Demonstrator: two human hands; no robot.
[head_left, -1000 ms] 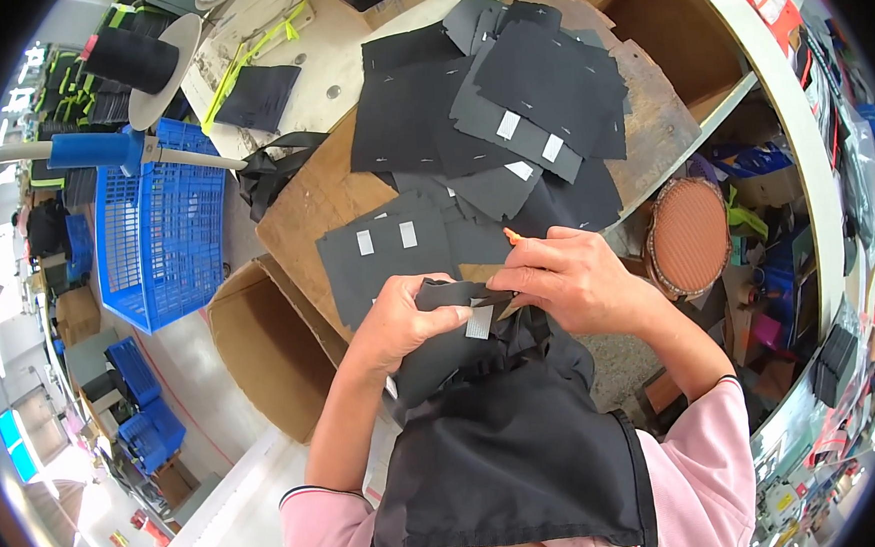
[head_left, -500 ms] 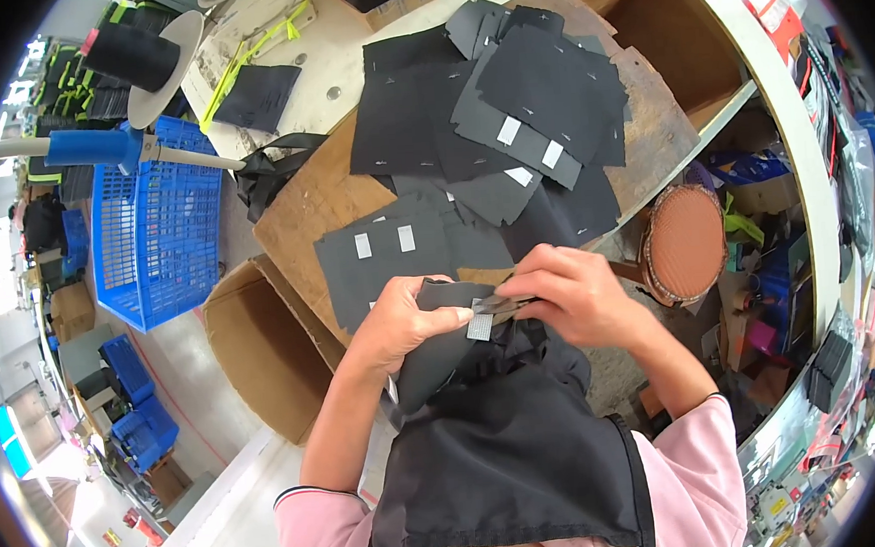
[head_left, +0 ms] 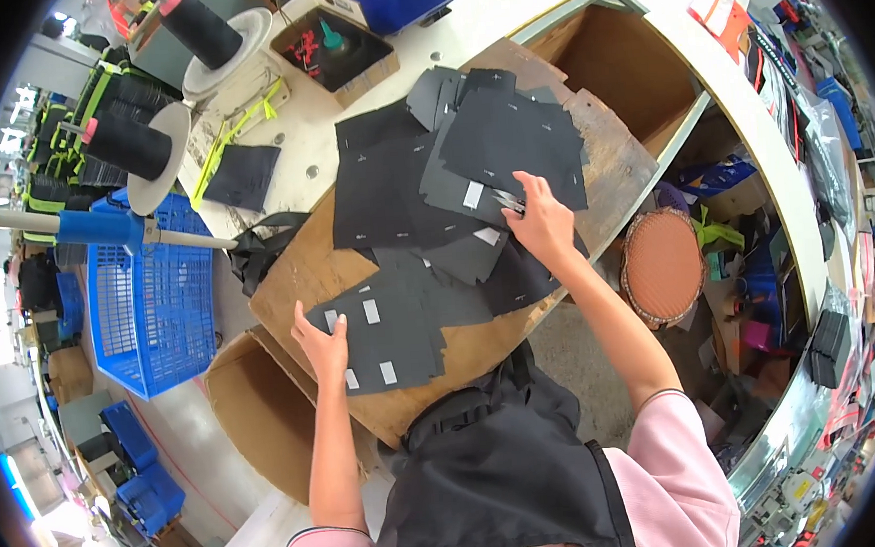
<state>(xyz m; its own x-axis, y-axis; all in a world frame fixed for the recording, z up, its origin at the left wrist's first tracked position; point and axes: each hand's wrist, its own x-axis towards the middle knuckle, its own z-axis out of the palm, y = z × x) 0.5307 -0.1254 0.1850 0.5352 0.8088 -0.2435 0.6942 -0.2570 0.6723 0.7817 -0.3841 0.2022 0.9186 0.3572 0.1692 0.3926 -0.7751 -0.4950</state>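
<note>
A person in a pink top and black apron (head_left: 505,470) works over a wooden table (head_left: 302,272) spread with dark fabric pieces on a busy workshop floor. At left of centre in the frame, the left hand (head_left: 324,346) rests at the near-left edge of a neat stack of dark pieces (head_left: 400,321), its grip loose, thumb spread from the fingers and over the cloth; whether it pinches a layer cannot be told. Higher and right of centre, the right hand (head_left: 543,225) has its grip closed around a small metal tool (head_left: 507,201), held over a looser heap of dark pieces (head_left: 509,139). Four white patches (head_left: 371,313) show on the stack's upper face, and more appear on the heap, so that marking or attaching looks done on these pieces. Nothing in the frame firmly separates finished pieces from unfinished ones; the tidy stack and the scattered heap suggest two stages, with plenty of cloth in view and the work seemingly midway. A blue basket (head_left: 99,304) stands at far left.
</note>
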